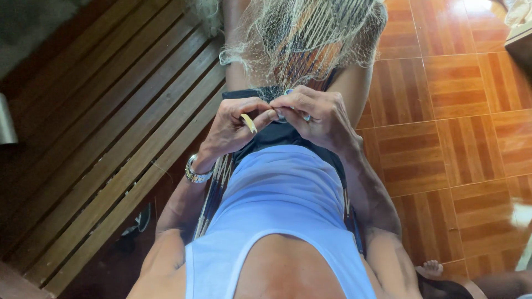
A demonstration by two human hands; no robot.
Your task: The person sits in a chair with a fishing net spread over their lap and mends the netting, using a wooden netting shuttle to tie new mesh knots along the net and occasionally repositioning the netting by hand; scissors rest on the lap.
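Close together over the lap, both hands work the pale fishing net (302,33) draped across the far knees. Left hand (235,130) pinches a yellowish netting needle (248,123); right hand (316,119) grips the mesh beside it.

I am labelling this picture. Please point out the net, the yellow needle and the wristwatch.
net (310,39), head view, on the pale mesh.
yellow needle (249,123), head view, on its shaft.
wristwatch (197,174), head view, on its metal band.
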